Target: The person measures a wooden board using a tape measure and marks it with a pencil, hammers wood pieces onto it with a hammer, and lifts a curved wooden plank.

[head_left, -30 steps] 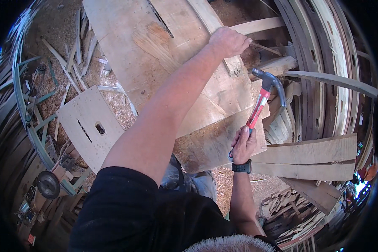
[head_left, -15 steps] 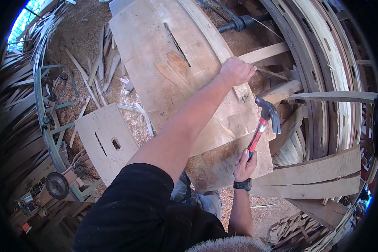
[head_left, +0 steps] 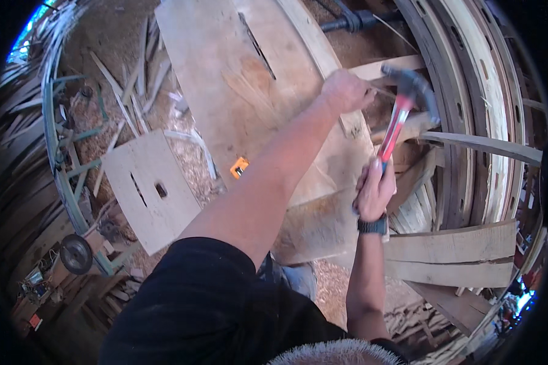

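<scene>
My right hand, a dark watch on its wrist, grips the red-and-black handle of a claw hammer. The blurred hammer head is raised, level with my left hand and to its right. My left arm stretches across the large plywood board, which has a long narrow slot. At the board's right edge, by a wooden strip lying along it, my left hand is closed, its fingers curled. What it pinches, if anything, is too small to tell.
A small orange object lies on the board beside my left forearm. To the left is a smaller slotted panel near a green metal frame. Curved slotted timbers stand at right, above a cracked plank. Wood scraps and shavings litter the floor.
The hammer and my right hand have risen up and to the right, towards the timbers. My left hand stays at the board's edge. The orange object now shows beside my forearm.
</scene>
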The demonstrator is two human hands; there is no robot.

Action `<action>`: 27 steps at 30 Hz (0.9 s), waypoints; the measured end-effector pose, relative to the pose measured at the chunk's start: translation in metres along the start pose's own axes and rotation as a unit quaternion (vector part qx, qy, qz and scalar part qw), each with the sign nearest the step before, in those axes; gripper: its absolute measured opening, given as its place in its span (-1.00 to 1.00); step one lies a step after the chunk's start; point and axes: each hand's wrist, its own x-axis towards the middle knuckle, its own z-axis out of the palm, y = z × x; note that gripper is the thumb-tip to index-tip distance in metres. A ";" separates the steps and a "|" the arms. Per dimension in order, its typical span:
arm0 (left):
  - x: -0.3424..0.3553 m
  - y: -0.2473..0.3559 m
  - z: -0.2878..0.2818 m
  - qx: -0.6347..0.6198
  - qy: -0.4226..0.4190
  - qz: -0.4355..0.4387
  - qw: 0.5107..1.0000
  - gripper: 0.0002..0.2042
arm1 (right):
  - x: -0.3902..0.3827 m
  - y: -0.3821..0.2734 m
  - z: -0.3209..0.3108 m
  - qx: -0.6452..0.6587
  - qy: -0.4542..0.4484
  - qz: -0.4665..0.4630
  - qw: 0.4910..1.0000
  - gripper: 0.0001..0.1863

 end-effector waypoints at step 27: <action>0.010 -0.008 0.000 -0.067 -0.006 0.018 0.998 -0.69 | 0.269 -0.082 0.187 0.029 -0.228 0.086 0.969 -0.55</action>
